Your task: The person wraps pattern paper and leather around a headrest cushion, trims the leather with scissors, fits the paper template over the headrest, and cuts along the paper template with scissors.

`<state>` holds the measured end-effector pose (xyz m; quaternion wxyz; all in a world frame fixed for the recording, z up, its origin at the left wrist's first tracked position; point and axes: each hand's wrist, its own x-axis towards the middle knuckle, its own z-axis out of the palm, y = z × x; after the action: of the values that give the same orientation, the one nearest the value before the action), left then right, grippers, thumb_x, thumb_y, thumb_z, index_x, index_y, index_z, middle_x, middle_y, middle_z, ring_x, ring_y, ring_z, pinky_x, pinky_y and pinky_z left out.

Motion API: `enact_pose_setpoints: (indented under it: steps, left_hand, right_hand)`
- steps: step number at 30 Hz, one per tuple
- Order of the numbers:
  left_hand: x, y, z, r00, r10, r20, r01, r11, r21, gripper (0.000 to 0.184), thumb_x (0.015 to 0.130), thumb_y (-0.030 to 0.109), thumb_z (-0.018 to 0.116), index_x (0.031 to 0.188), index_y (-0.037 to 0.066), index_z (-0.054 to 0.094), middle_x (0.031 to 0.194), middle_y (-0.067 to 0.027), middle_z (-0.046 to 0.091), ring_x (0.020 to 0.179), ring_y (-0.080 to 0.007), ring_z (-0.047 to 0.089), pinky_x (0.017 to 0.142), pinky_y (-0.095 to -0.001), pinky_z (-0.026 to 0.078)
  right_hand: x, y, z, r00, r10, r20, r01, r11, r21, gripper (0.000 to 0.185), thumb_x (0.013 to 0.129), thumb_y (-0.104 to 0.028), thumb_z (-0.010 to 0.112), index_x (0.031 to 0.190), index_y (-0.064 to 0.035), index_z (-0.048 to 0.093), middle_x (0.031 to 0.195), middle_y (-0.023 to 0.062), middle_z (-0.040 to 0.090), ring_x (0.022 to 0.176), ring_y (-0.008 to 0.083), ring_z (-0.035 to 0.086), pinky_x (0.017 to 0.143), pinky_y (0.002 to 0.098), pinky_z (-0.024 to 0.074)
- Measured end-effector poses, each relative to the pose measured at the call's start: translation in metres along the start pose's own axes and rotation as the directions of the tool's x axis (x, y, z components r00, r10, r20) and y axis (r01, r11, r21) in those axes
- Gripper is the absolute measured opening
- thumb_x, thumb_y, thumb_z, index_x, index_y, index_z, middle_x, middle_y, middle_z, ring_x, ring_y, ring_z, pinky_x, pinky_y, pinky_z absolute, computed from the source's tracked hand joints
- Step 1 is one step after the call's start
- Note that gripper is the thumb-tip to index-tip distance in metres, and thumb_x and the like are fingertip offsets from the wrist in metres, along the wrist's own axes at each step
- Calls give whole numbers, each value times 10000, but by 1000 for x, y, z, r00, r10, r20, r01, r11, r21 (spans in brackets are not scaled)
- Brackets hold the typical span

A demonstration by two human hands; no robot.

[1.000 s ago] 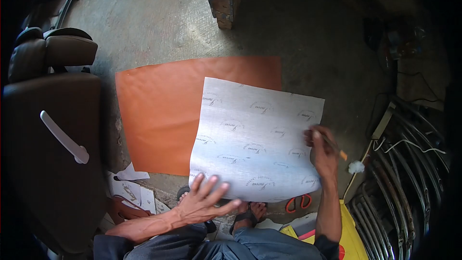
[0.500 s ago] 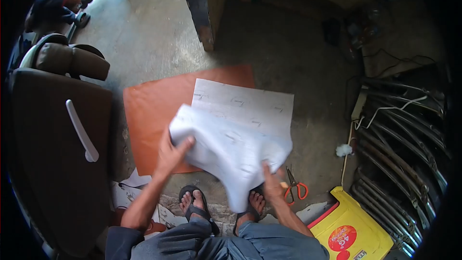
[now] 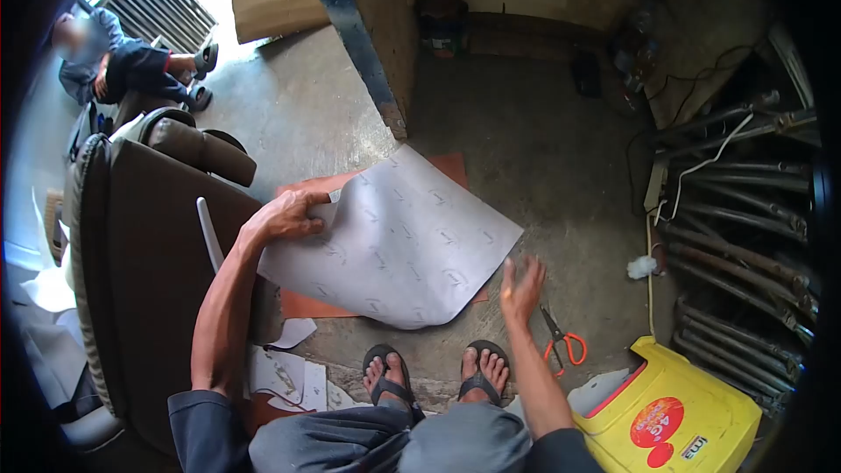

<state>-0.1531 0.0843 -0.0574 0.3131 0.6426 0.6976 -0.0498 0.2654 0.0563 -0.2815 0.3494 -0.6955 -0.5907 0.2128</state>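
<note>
A large white sheet with repeated grey printed marks [image 3: 412,236] hangs curved over the floor. My left hand [image 3: 293,215] pinches its upper left edge between thumb and fingers. Just off the right edge of that sheet is my right hand [image 3: 523,289], empty and slightly blurred, with fingers apart. Under the white sheet lies an orange-brown sheet [image 3: 307,302], mostly covered, showing along the top and bottom. Scissors with orange handles [image 3: 565,346] rest on the floor to the right of my right wrist.
A dark padded seat [image 3: 166,280] stands at left, near my left arm. On the right are a yellow plastic box [image 3: 674,412], stacked metal tubes [image 3: 736,236] and a white tuft [image 3: 641,267]. White scraps [image 3: 293,377] lie by my feet. A person [image 3: 131,61] sits at upper left.
The white sheet has been shifted and spread out, hiding the other white sheet seen before. My right hand has let go of it; my left hand still holds its edge. The view has also shifted.
</note>
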Motion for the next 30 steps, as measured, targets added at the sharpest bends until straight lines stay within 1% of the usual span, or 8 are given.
enact_pose_setpoints:
  steps: [3,7,9,13,15,17,21,30]
  left_hand:
    - [-6,-1,-2,998,35,48,-40,993,108,467,806,177,711,1243,30,636,1155,-205,696,1090,-379,661,964,-432,510]
    - [-9,-1,-1,996,88,-6,-86,978,192,437,811,191,718,1230,80,663,1109,-201,707,1046,-395,669,889,-457,538]
    - [3,26,-6,995,-78,-55,90,960,267,423,813,195,720,1228,123,677,1045,-197,721,996,-394,684,859,-463,548]
    - [46,59,-3,988,81,-130,-16,899,438,361,833,210,738,1193,176,715,999,-179,730,905,-381,701,786,-458,556]
    - [71,74,12,963,215,-165,-96,840,534,218,874,221,694,1075,165,753,937,-163,736,868,-358,710,800,-460,526]
    - [100,82,29,889,258,-377,92,707,701,154,907,180,612,945,130,752,843,-157,725,844,-338,713,869,-464,474]
    - [108,99,37,943,52,-329,189,731,656,212,888,124,548,861,103,757,899,-177,734,972,-315,707,966,-480,426]
    - [87,69,42,914,71,-399,241,695,677,206,912,148,544,904,133,749,823,-181,705,898,-332,703,916,-474,426]
  right_hand:
    - [53,-12,23,965,-264,12,250,896,-368,493,906,-339,716,1249,-15,574,1231,201,568,1132,393,552,956,485,437]
    - [69,4,50,910,-262,320,363,878,-313,444,902,-311,710,1243,-55,586,1250,179,574,1094,379,556,916,506,442]
    - [66,29,60,851,-346,395,450,868,-209,451,881,-331,728,1213,-50,608,1207,161,588,1079,377,551,883,505,444]
    - [52,48,35,858,-293,421,402,894,-197,389,898,-341,708,1156,-72,598,1150,132,583,1050,338,556,853,488,447]
    - [37,26,13,942,-259,213,324,866,-380,357,898,-354,707,1102,-81,602,1112,124,577,1028,324,564,845,474,453]
    - [35,27,19,955,-209,209,281,861,-424,334,899,-350,707,1076,-88,600,1124,119,581,1031,321,563,859,480,452]
    - [27,34,28,930,-246,272,339,861,-380,358,889,-355,719,1095,-88,597,1102,111,577,1031,317,561,865,475,449]
    - [15,32,30,930,-232,286,320,893,-315,285,918,-324,683,1021,-68,613,1050,141,590,1032,336,567,861,482,458]
